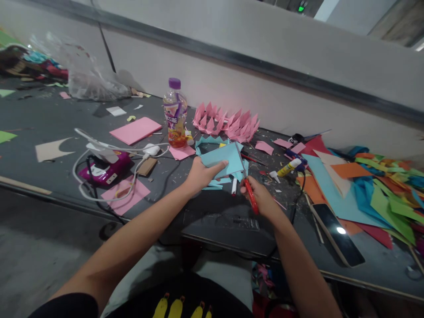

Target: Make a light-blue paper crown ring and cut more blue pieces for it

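Light blue paper [217, 160] is pinched in my left hand [200, 174], with the thumb lying on top of it. My right hand [258, 194] is closed round red-handled scissors [251, 196], whose blades meet the paper's right edge. Blue paper strips [213, 184] lie just below the sheet. A white marker [234, 186] lies between my hands. Behind the sheet stands a blue zigzag-edged paper ring [209, 141], partly hidden. Farther back are pink spiky paper crowns [226, 121].
A drink bottle [175, 114] stands behind my left hand. Left of it are a purple power strip [106, 168], white cables and pink sheets [135, 130]. A glue tube [289, 168], a phone [338, 234] and piled coloured paper [334, 187] lie to the right. A clear ruler [221, 220] lies in front.
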Motion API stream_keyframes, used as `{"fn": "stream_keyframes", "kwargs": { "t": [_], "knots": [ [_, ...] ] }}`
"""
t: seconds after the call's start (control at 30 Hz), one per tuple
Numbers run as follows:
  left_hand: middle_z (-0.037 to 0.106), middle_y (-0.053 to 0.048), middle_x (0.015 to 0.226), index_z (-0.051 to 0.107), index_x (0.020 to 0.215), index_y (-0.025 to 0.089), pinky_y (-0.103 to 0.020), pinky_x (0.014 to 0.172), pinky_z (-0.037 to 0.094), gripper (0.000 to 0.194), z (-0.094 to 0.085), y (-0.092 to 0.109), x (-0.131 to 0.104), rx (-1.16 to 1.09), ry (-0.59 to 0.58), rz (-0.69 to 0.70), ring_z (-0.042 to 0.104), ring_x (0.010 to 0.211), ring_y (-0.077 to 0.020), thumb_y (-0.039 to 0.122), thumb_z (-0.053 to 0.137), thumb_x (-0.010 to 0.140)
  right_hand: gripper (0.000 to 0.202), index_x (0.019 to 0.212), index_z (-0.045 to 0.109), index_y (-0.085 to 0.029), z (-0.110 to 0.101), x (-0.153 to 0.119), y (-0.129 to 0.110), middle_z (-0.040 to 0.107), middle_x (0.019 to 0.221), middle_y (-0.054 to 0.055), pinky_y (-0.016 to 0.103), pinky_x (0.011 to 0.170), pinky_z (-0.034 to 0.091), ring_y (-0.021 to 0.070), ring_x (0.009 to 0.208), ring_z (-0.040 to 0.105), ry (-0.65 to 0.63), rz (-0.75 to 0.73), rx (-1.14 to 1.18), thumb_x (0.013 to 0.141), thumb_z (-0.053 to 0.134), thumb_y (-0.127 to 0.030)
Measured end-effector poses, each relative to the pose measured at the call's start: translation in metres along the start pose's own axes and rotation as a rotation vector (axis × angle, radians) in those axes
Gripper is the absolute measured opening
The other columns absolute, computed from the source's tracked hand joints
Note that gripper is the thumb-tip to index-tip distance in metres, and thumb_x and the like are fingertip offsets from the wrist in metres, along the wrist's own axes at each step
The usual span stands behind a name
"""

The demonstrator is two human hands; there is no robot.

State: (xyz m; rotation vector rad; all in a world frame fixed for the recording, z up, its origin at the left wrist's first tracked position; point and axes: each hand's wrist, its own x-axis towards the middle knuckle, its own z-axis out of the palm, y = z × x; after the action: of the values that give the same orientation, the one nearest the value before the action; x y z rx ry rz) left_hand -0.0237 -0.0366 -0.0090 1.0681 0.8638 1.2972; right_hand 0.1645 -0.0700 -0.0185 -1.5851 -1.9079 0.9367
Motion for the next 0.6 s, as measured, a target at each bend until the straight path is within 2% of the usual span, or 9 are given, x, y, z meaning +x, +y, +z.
{"fn": "stream_keyframes", "kwargs": {
  "t": [0.2, 0.6],
  "knots": [
    [0.064, -0.005, 0.064, 0.057, 0.073, 0.011, -0.022, 0.039, 0.049, 0.026, 0.0006, -0.0006, 0.0011, 0.022, -0.016, -0.012, 0.061, 0.047, -0.0146, 0.031, 0.07, 0.062, 0.013, 0.078, 0.047, -0.022, -0.0006, 0.0011, 0.0039, 0.053, 0.058, -0.004, 0.025, 0.057, 0.034, 0.0145, 0.058, 0.05, 0.012, 0.003, -0.035, 0.076, 0.046, -0.035],
    [0.064, -0.004, 0.065, 0.06, 0.078, 0.01, -0.02, 0.041, 0.048, 0.024, 0.0022, 0.0006, -0.0006, 0.066, -0.03, -0.003, 0.058, 0.047, -0.0114, 0.026, 0.069, 0.063, 0.021, 0.075, 0.048, -0.022, 0.0018, 0.0012, 0.0068, 0.059, 0.064, -0.002, 0.025, 0.054, 0.036, 0.0135, 0.056, 0.051, 0.056, -0.043, 0.042, 0.075, 0.05, -0.043]
  ]
}}
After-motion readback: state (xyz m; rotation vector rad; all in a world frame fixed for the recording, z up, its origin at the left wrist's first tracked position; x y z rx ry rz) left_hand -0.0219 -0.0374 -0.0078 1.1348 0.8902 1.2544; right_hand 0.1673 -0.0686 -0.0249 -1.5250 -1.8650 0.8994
